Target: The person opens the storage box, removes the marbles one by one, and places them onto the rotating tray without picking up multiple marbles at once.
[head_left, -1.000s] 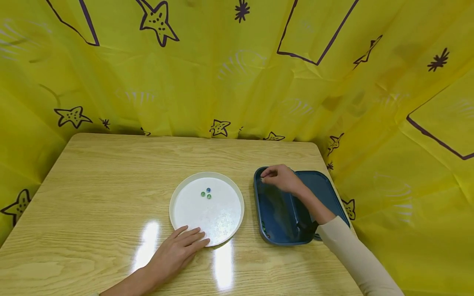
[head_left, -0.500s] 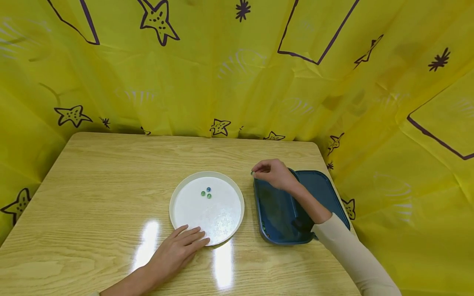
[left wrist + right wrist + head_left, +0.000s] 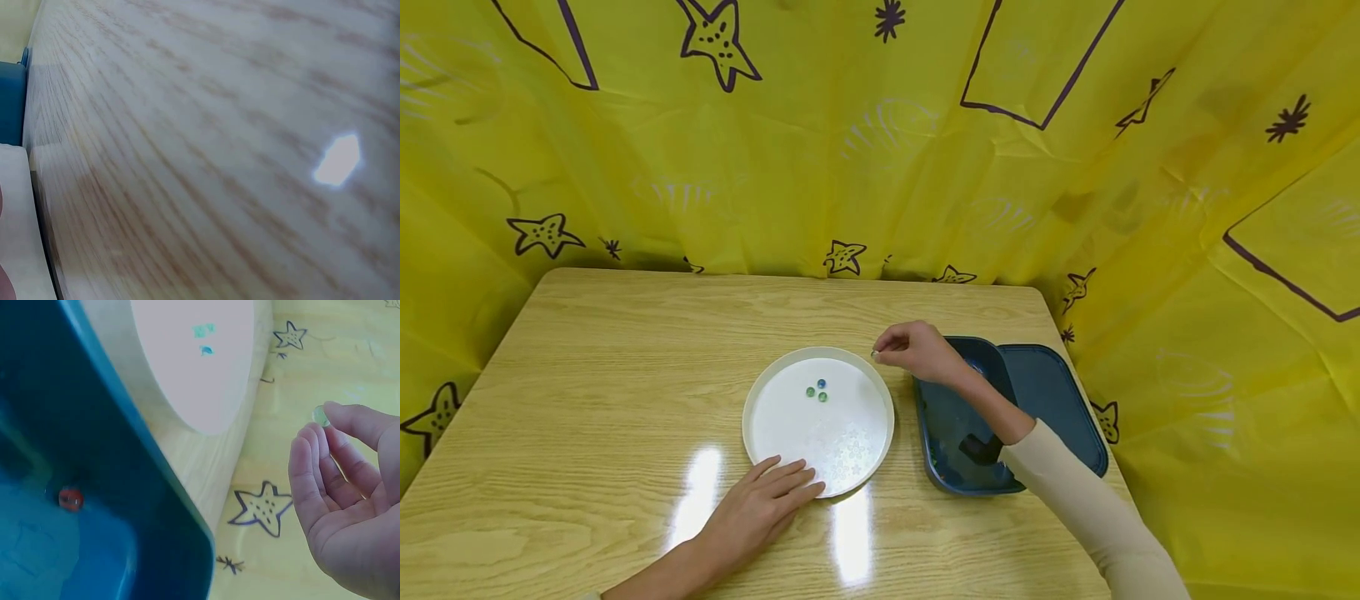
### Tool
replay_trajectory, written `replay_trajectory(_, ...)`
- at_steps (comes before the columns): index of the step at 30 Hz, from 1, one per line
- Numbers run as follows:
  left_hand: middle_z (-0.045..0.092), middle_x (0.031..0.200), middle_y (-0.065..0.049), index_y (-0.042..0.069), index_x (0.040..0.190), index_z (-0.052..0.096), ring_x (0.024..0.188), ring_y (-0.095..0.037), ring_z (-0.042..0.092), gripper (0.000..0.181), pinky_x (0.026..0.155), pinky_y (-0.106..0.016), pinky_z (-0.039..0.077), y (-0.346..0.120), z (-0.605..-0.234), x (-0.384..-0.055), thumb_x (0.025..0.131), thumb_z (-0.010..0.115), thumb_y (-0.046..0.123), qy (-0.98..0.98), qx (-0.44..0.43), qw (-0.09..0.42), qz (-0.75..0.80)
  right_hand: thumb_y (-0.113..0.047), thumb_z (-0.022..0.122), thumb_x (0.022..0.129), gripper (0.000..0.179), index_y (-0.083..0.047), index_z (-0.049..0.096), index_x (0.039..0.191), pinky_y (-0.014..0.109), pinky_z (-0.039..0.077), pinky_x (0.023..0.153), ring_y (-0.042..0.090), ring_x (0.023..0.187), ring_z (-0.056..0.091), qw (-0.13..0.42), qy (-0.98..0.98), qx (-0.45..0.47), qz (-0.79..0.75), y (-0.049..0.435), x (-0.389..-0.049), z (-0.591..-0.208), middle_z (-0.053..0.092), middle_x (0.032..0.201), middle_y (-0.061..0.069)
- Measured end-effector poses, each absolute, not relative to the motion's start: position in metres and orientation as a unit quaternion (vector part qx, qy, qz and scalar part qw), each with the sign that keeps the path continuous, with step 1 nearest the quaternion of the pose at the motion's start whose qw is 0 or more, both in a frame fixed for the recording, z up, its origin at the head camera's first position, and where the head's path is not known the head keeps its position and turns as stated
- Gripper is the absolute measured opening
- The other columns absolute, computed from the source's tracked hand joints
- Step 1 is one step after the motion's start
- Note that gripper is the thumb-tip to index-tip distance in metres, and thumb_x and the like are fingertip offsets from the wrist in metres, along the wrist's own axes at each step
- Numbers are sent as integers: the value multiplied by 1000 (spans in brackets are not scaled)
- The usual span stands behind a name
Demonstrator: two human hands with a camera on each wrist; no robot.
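Observation:
My right hand [image 3: 917, 352] pinches a pale green glass marble [image 3: 320, 416] between thumb and fingertips. It is in the air between the white round tray [image 3: 778, 467] and the dark blue box [image 3: 958, 487]. Two green marbles [image 3: 810, 392] and one blue marble [image 3: 822, 384] lie close together on the tray. My left hand [image 3: 752, 512] rests with spread fingers on the tray's near left rim. In the right wrist view, a reddish-orange marble [image 3: 70, 499] sits inside the box. My right forearm hides part of the box in the head view.
A dark blue lid [image 3: 1052, 392] lies flat to the right of the box, near the right edge of the wooden table [image 3: 625, 375]. A yellow curtain [image 3: 820, 167] with starfish drawings hangs behind the table and along its sides.
My right hand has moved left with the pinched marble, from inside the box past its rim toward the tray. The left hand and the marbles on the tray have stayed put.

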State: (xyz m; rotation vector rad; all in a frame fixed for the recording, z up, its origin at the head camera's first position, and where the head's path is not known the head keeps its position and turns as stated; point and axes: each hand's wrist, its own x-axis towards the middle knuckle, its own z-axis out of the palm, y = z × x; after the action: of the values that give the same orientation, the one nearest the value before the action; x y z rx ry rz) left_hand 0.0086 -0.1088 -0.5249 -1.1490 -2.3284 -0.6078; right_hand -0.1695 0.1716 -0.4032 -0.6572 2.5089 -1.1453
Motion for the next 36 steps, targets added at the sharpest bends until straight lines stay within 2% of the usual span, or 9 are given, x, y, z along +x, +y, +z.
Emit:
replay_trajectory(8, 71, 116, -4, 16, 121, 70, 112, -25, 65, 49, 95, -48, 49, -109, -525, 9, 112, 24, 29, -849, -417, 236, -222, -14, 73, 92, 11, -5, 75, 99, 27, 54, 68, 14, 76, 63, 173, 871, -241, -391, 149, -172, -415, 69, 86, 0)
replay_trajectory(13, 71, 118, -5, 16, 123, 69, 114, -25, 64, 31, 95, -49, 49, -110, -525, 9, 104, 46, 22, -850, -420, 226, -224, -12, 74, 91, 11, -5, 74, 99, 26, 55, 68, 12, 77, 65, 187, 867, -251, -389, 139, -174, -421, 70, 86, 0)
replay_trajectory(16, 70, 118, -4, 16, 123, 69, 115, -25, 64, 32, 96, -49, 49, -110, -525, 9, 94, 57, 17, -851, -420, 220, -224, -10, 74, 91, 10, -4, 74, 99, 26, 55, 69, 12, 78, 65, 196, 865, -254, -385, 133, -173, -424, 70, 86, 0)
replay_trajectory(19, 70, 119, -5, 16, 123, 69, 115, -25, 64, 35, 96, -49, 49, -111, -525, 9, 89, 61, 15, -853, -420, 217, -223, -9, 74, 91, 9, -4, 74, 98, 24, 55, 69, 11, 77, 64, 204, 866, -255, -379, 128, -173, -428, 70, 86, 0)
replay_trajectory(21, 70, 118, -5, 16, 123, 70, 115, -25, 64, 33, 96, -48, 49, -111, -525, 9, 92, 59, 16, -853, -419, 218, -222, -8, 74, 91, 8, -4, 74, 98, 23, 54, 68, 10, 77, 64, 212, 866, -254, -375, 125, -172, -430, 70, 86, 0)
replay_trajectory(23, 71, 118, -4, 16, 122, 70, 114, -25, 64, 29, 96, -48, 49, -110, -525, 9, 102, 49, 19, -853, -418, 220, -222, -8, 74, 90, 8, -4, 74, 97, 22, 53, 67, 10, 77, 64, 218, 865, -258, -372, 123, -172, -433, 70, 85, 0)
replay_trajectory(25, 71, 118, -4, 16, 121, 70, 114, -25, 64, 38, 96, -48, 49, -110, -525, 9, 110, 35, 24, -853, -417, 221, -222, -7, 74, 90, 7, -4, 74, 96, 21, 53, 67, 9, 76, 64, 223, 865, -259, -368, 120, -172, -434, 70, 85, 0)
replay_trajectory(28, 71, 117, -5, 15, 121, 70, 114, -25, 64, 53, 95, -48, 49, -109, -525, 9, 112, 20, 29, -853, -415, 226, -223, -5, 74, 89, 6, -4, 74, 95, 20, 52, 66, 8, 75, 63, 227, 865, -261, -362, 116, -171, -436, 70, 83, 0)
replay_trajectory(36, 71, 116, -5, 15, 120, 71, 112, -26, 65, 51, 94, -49, 49, -108, -525, 9, 112, 22, 28, -850, -414, 236, -226, -5, 76, 87, 5, -4, 74, 92, 18, 51, 63, 7, 73, 62, 236, 869, -264, -346, 107, -168, -440, 69, 81, -1)
